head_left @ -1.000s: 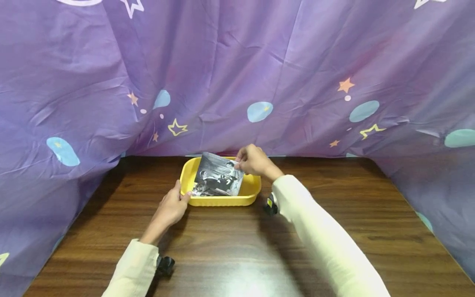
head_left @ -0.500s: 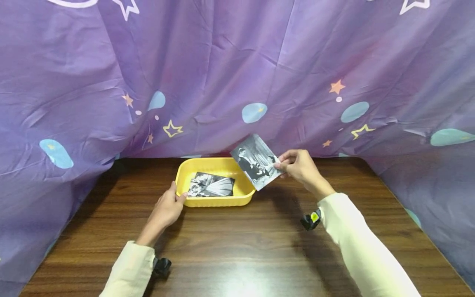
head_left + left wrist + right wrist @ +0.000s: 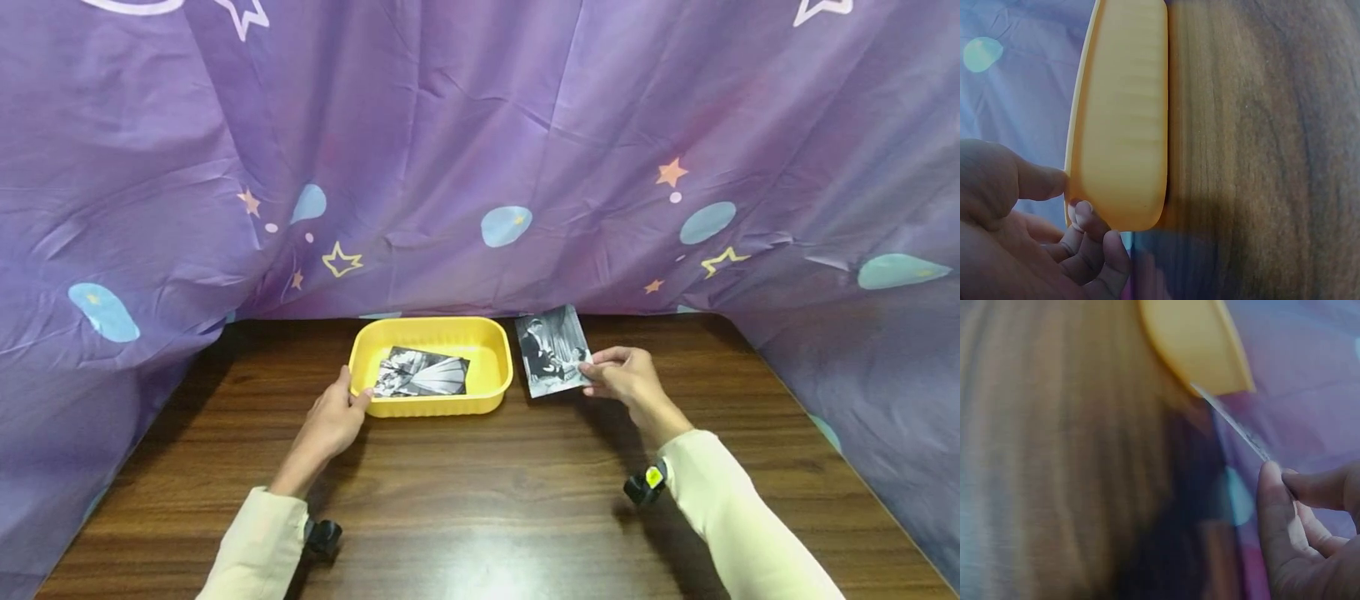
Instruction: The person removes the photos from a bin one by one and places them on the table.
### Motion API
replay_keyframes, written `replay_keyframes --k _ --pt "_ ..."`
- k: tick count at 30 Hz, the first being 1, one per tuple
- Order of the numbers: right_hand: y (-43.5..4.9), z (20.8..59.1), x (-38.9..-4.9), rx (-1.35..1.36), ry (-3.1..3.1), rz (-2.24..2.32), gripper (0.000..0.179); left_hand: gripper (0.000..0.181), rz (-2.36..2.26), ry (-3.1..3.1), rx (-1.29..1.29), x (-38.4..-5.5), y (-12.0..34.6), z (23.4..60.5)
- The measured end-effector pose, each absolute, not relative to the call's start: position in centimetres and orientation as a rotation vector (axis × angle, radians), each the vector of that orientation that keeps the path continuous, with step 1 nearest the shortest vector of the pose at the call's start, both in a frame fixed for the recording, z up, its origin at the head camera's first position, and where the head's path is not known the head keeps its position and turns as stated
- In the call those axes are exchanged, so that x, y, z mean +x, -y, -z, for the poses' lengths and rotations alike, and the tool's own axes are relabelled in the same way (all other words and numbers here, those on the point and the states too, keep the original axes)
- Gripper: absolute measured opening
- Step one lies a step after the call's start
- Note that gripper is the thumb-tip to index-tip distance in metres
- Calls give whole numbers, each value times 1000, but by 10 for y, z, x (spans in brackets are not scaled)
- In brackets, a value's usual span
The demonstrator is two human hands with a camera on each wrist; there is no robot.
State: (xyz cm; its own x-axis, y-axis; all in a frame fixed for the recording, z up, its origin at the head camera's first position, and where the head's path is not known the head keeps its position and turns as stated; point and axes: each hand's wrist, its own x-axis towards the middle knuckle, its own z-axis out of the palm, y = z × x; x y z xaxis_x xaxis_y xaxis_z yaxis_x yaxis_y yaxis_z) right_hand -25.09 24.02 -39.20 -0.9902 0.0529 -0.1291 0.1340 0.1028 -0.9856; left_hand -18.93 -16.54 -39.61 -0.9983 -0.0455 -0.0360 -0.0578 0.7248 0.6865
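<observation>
A yellow plastic tray (image 3: pixel 435 406) stands at the back of the table, with a black-and-white photo (image 3: pixel 431 375) lying inside it. My left hand (image 3: pixel 333 417) grips the tray's near left corner; in the left wrist view the thumb and curled fingers (image 3: pixel 1088 219) pinch its rim (image 3: pixel 1067 144). Right of the tray, my right hand (image 3: pixel 633 387) pinches another black-and-white photo (image 3: pixel 551 350) by its right edge. That photo is tilted, above the table. Seen almost edge-on in the right wrist view, the photo (image 3: pixel 1235 425) sits between thumb and fingertips.
The brown wooden table (image 3: pixel 450 500) spreads in front of the tray and to both sides. Right behind its far edge hangs a purple curtain (image 3: pixel 420 167) with stars. Black wrist cameras stick out below both sleeves.
My right hand has carried its photo out of the tray to the right, then lowered it beside the tray. This uncovered the other photo inside. The left hand keeps its grip on the tray.
</observation>
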Motion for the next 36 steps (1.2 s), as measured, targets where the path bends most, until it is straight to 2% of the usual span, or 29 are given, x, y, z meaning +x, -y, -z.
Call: replay_keyframes --k 8,22,36 --pt "-226 416 -250 267 -2346 1919 19 71 -1138 -2924 -72 -189 165 395" --pt "-232 426 -255 112 -2861 1112 23 70 -1147 -2912 -78 -190 165 397" --pt "-233 425 -257 31 -2879 1046 36 71 -1151 -2900 -83 -191 167 396"
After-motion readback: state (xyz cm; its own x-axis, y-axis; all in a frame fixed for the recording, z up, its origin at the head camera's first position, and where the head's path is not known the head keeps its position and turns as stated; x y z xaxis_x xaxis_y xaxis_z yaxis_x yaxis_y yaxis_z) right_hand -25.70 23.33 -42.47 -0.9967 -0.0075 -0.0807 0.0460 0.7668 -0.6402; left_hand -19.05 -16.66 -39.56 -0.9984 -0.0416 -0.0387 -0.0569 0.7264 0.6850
